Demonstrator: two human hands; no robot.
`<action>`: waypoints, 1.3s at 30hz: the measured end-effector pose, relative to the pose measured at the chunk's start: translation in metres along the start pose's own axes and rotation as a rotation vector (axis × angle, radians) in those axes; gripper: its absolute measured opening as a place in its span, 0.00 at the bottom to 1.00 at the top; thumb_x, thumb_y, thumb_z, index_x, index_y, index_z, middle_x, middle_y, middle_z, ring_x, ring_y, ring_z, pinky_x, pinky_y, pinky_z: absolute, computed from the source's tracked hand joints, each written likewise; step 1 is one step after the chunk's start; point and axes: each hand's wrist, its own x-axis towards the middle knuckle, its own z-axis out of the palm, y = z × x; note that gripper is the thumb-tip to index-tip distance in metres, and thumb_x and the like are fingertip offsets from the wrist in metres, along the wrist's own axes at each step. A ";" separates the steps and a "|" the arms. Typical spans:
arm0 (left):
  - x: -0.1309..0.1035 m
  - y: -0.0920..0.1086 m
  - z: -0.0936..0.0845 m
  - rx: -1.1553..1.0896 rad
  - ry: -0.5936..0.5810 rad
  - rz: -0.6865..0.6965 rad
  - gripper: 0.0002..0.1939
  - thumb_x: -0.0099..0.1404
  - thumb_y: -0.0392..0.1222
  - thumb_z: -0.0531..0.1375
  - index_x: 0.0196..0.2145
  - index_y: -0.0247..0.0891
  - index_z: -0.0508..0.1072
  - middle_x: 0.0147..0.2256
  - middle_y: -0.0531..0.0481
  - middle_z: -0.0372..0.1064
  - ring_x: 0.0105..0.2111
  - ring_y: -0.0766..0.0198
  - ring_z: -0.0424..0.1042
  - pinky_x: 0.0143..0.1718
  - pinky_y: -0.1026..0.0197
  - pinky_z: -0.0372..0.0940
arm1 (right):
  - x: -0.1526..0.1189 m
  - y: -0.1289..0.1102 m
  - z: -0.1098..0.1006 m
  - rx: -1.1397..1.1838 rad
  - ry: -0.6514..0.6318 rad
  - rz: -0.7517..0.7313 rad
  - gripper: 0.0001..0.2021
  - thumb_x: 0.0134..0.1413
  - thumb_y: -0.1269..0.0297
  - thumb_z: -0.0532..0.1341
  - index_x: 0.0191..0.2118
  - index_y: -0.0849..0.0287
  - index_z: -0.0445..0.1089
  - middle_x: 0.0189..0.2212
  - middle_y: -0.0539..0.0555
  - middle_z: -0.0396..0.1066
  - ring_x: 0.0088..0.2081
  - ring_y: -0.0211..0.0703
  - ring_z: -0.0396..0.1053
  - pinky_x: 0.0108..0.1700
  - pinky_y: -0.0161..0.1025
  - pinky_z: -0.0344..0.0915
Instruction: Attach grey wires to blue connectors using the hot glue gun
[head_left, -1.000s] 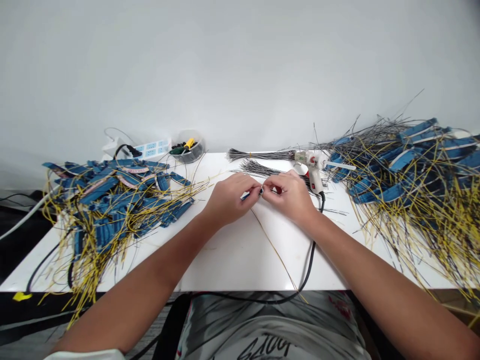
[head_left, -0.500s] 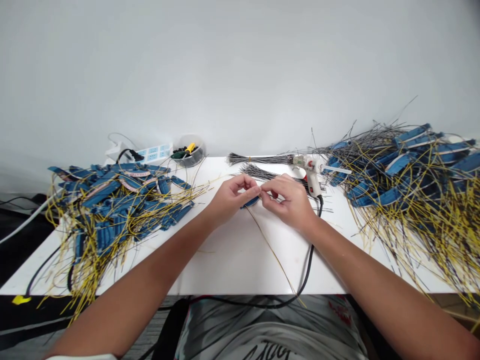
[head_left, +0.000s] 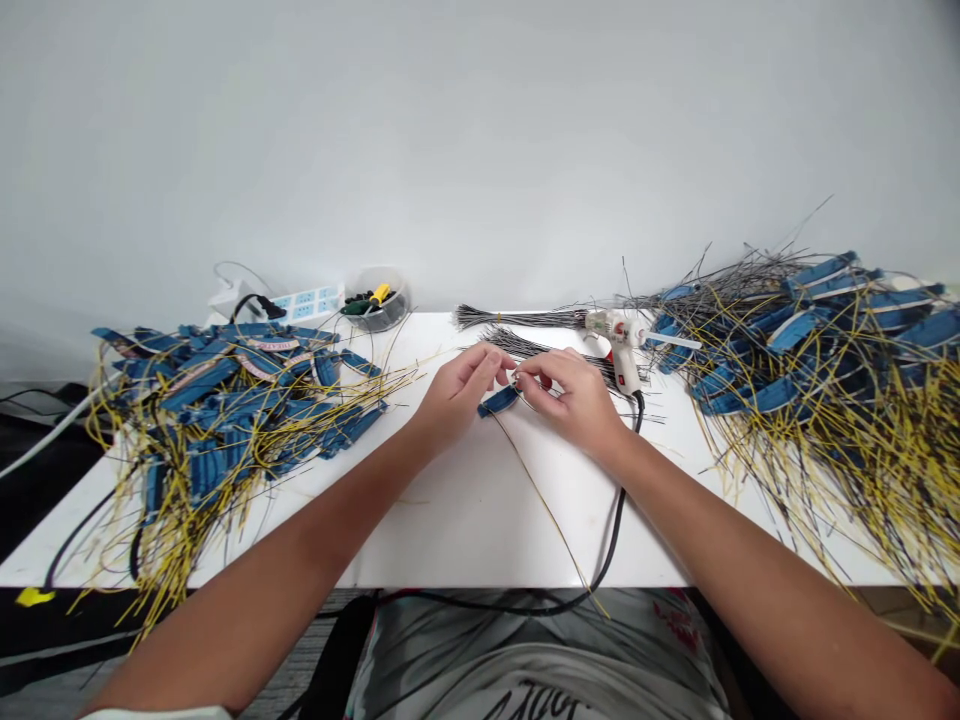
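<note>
Between my hands, on the white table [head_left: 450, 520], lies a small blue strip [head_left: 498, 402], tilted up to the right. From it a thin yellow-and-black wire [head_left: 547, 500] runs down past the table's front edge. My right hand [head_left: 574, 400] pinches at the strip's upper right end; a tiny pale bit shows at its fingertips, too small to name. My left hand [head_left: 456, 395] is at the strip's left side, its thumb and fingertips pressed together just above it. What those fingers hold, if anything, is hidden.
Blue strips with yellow and black wires are heaped at left [head_left: 217, 400] and right [head_left: 810, 370]. Behind my right hand lie bundled dark wires [head_left: 525, 318] and a glue gun [head_left: 624, 350] with a black cord [head_left: 616, 530]. A round tub [head_left: 390, 312] and power strip [head_left: 307, 303] stand at the back.
The fingertips of my two hands have come slightly apart. My left fingers have lifted a little, so more of the blue strip shows.
</note>
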 end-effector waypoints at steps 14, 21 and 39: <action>0.003 0.001 0.001 0.284 0.140 0.078 0.12 0.66 0.51 0.68 0.43 0.43 0.85 0.42 0.47 0.81 0.40 0.61 0.76 0.31 0.64 0.66 | 0.002 0.009 0.013 -0.183 -0.069 0.164 0.07 0.69 0.65 0.59 0.40 0.56 0.75 0.34 0.53 0.77 0.40 0.48 0.69 0.48 0.46 0.55; 0.005 -0.008 0.001 0.115 0.120 -0.166 0.19 0.62 0.55 0.71 0.44 0.39 0.84 0.38 0.48 0.80 0.20 0.74 0.59 0.21 0.66 0.55 | 0.002 0.015 0.015 -0.202 -0.118 0.190 0.10 0.71 0.62 0.58 0.41 0.56 0.75 0.34 0.54 0.77 0.41 0.49 0.69 0.49 0.47 0.54; 0.011 -0.018 -0.010 0.390 0.181 -0.071 0.16 0.66 0.52 0.67 0.46 0.39 0.78 0.41 0.48 0.76 0.38 0.61 0.70 0.43 0.58 0.64 | -0.002 0.024 0.012 -0.310 -0.108 0.265 0.10 0.66 0.63 0.63 0.46 0.55 0.81 0.40 0.58 0.76 0.48 0.54 0.67 0.52 0.50 0.56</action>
